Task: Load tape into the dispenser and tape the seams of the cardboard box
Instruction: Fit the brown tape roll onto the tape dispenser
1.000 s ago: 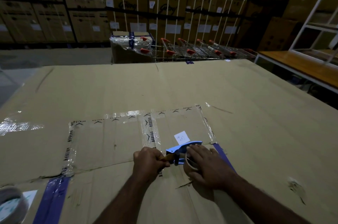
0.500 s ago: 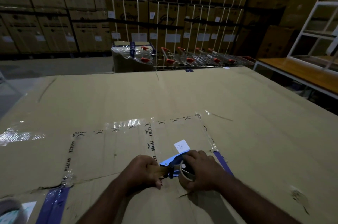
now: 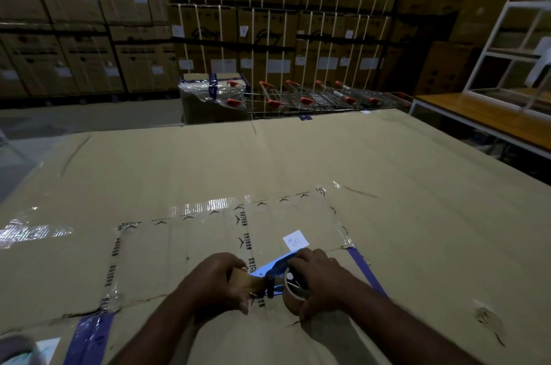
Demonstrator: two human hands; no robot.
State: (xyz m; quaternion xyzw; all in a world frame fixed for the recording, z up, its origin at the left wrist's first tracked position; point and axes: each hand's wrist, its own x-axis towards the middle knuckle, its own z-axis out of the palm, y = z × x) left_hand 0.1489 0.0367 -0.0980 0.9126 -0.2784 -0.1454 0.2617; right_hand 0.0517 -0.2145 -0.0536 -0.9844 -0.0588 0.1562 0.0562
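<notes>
The left hand [image 3: 219,282] is wrapped around the wooden handle of the tape dispenser [image 3: 272,275], while the right hand [image 3: 320,279] clasps the tape roll [image 3: 293,294] at its other end. Between the hands, the dispenser rests low on the cardboard box [image 3: 298,162], just beside a white label [image 3: 295,240] and printed clear tape [image 3: 246,241].

**Two bare arms, nothing worn**

From where I stand, only the person's two forearms and hands are visible. The left hand [image 3: 217,281] and the right hand [image 3: 320,281] wear no gloves. No sleeve covers either forearm up to the picture edge. The dim light hides small details on the fingers.
</notes>
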